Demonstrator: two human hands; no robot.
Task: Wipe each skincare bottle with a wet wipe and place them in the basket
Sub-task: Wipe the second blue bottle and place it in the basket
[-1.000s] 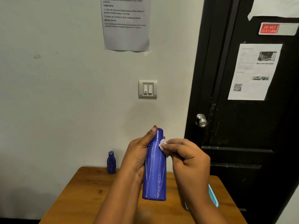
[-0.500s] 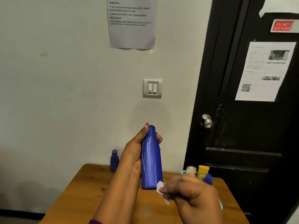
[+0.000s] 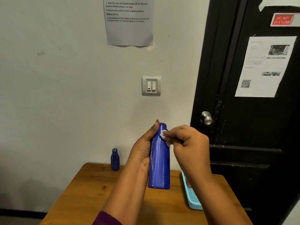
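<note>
A person holds a tall blue plastic bottle (image 3: 159, 159) upright above a wooden table (image 3: 90, 189). The left hand (image 3: 142, 151) wraps its middle; the right hand's (image 3: 186, 143) fingers (image 3: 172, 135) pinch a small white wet wipe (image 3: 163, 133) against its neck. The bottle looks rigid, light and wet-streaked, so probably slippery; gripping mid-body seems safest. A turquoise plastic basket (image 3: 191, 198) sits just right.
</note>
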